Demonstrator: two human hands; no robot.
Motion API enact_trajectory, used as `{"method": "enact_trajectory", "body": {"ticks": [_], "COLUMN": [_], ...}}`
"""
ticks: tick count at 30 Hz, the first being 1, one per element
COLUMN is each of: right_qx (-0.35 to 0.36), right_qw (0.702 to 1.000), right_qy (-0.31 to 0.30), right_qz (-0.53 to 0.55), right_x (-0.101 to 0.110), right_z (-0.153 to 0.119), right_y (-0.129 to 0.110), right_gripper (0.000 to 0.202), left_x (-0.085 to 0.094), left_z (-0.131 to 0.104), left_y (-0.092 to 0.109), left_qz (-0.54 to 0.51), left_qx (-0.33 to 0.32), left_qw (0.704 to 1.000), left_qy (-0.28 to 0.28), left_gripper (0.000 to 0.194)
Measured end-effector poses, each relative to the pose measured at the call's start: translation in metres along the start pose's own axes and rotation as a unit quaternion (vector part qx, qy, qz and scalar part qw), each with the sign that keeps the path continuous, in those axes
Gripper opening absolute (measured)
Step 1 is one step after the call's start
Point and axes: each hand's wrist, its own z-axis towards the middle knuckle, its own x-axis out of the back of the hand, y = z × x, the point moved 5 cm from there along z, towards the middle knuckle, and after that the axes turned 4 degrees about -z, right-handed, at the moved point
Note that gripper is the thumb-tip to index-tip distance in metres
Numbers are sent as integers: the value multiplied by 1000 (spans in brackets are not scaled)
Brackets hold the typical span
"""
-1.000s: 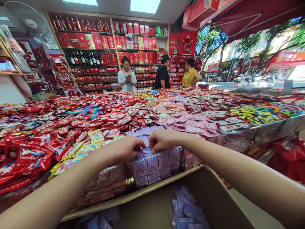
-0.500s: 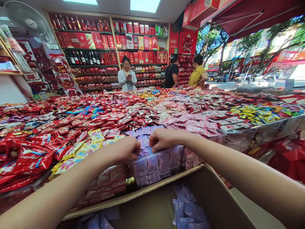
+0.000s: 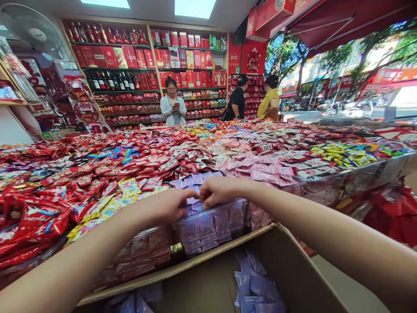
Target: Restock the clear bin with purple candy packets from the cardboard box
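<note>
Both my hands reach over a clear plastic bin (image 3: 211,228) filled with small purple candy packets (image 3: 197,179). My left hand (image 3: 177,203) is at the bin's front left, thumb and forefinger apart over the packets, with nothing visible between them. Close beside it, my right hand (image 3: 216,191) has its fingers curled down among the packets. Whatever those fingertips pinch is hidden. Below my arms stands an open cardboard box (image 3: 202,282). More purple packets (image 3: 257,284) lie in its right side, and others (image 3: 135,302) at its lower left.
Yellow packets (image 3: 109,208) and red packets (image 3: 35,213) heap up at left, pink packets (image 3: 270,169) at right. Behind the candy stand a person with a phone (image 3: 173,106) and two others, one in black (image 3: 237,104), one in yellow (image 3: 270,102). Shelves (image 3: 150,56) line the back.
My left hand has opened, its forefinger stretching toward the right hand. The right hand has shifted slightly left, closer to it. The view has moved a little.
</note>
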Motion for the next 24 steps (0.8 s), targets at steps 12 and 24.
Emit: {"method": "enact_trajectory", "body": {"ticks": [12,24], "right_qx": [-26,-64], "right_qw": [999,980], "right_qy": [-20,152], "right_qz": [-34,-113], "right_x": [3,16], "right_z": [-14,-81], "right_y": [2,-1], "right_gripper": [18,28], "left_x": [1,-61], "left_z": [3,-89], "left_y": [11,81], "left_qz": [5,-78], "left_qx": [-8,-102], "left_qw": [1000,992], "left_qy": [3,12], "left_gripper": [27,25]}}
